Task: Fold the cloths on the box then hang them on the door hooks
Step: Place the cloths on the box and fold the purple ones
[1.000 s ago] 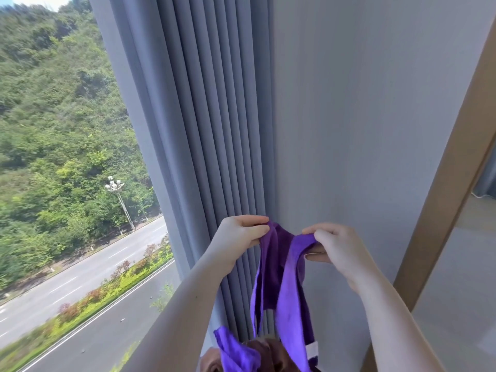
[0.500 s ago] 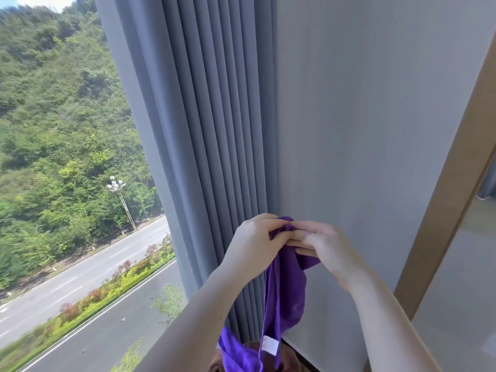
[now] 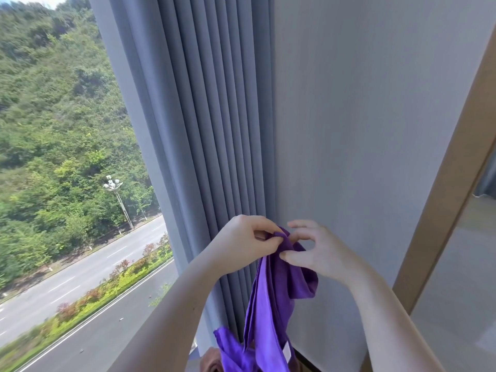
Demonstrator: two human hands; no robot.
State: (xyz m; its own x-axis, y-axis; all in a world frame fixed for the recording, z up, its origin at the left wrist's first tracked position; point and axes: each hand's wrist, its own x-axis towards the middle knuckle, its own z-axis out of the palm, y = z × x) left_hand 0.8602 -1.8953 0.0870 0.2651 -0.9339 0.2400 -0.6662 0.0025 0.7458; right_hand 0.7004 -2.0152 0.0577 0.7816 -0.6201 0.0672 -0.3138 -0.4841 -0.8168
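Left hand [image 3: 241,244], at about 7 o'clock from frame centre, pinches the top edge of the purple cloth [image 3: 271,299] between thumb and curled fingers, probably so the cloth hangs straight for a fold made in the air. Right hand [image 3: 312,251], at 5 o'clock and just beside the left, pinches the same edge lower down with thumb and forefinger, its other fingers spread loose. Behind them hang grey curtains [image 3: 214,130]. No box or hooks show; a brown thing at 6 o'clock is too cropped to name.
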